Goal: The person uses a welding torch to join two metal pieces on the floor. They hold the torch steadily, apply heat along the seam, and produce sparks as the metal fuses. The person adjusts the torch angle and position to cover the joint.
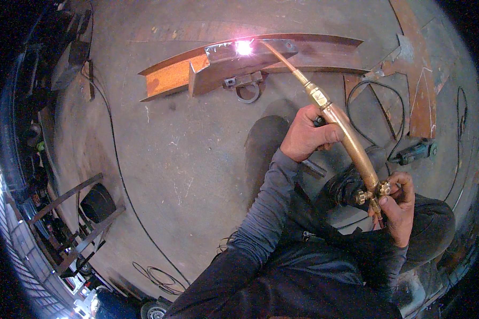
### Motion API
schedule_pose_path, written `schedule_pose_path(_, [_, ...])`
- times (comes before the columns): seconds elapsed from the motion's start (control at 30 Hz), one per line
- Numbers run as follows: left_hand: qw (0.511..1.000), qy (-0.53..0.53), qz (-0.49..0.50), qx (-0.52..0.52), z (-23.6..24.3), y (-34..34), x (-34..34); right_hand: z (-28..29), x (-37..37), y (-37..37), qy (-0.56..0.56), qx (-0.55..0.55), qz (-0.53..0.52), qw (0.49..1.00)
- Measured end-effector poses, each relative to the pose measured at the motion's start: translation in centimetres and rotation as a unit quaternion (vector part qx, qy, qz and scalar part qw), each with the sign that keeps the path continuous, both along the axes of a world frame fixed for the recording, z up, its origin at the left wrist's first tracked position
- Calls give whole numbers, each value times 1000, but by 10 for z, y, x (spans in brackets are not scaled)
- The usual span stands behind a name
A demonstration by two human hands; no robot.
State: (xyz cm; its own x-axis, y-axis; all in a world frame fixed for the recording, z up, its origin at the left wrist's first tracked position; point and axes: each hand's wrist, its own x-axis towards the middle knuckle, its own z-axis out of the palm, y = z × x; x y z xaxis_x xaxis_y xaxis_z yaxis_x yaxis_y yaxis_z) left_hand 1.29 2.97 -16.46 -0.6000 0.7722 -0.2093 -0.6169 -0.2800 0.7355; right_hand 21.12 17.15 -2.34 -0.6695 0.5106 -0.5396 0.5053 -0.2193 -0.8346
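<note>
A long brass gas torch [351, 141] slants from my lap up to the workpiece. My left hand [311, 135] is closed round its upper handle, thumb across the side. Lower down, my right hand [402, 210] pinches a valve knob [384, 188] at the torch's base. The copper nozzle [277, 55] reaches a dark steel plate piece [234, 66] lying against a curved, rusty steel beam [332, 53]. A glaring pink-white spot [244, 48] burns on the plate's upper edge, just left of the nozzle tip, and hides the metal there.
A metal ring-shaped piece [247, 91] lies by the beam. At the right are a green angle grinder [416, 153], looped black hose [404, 101] and rusty steel sheets [423, 101]. A black cable [114, 143] crosses the floor at left, near a metal frame [90, 228].
</note>
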Motion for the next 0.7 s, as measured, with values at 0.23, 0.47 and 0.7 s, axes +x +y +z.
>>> schedule_pose_path(0.23, [1000,10,0,-4,-1,-1,0,-1,2,1,-9,-2,3,1000])
schedule_pose_path(0.47, [1000,3,-8,-1,-2,-2,0,-1,3,3,-8,-3,14,1000])
schedule_pose_path(0.7, [1000,24,-4,-7,-2,-1,1,-2,4,3,10,-11,20,1000])
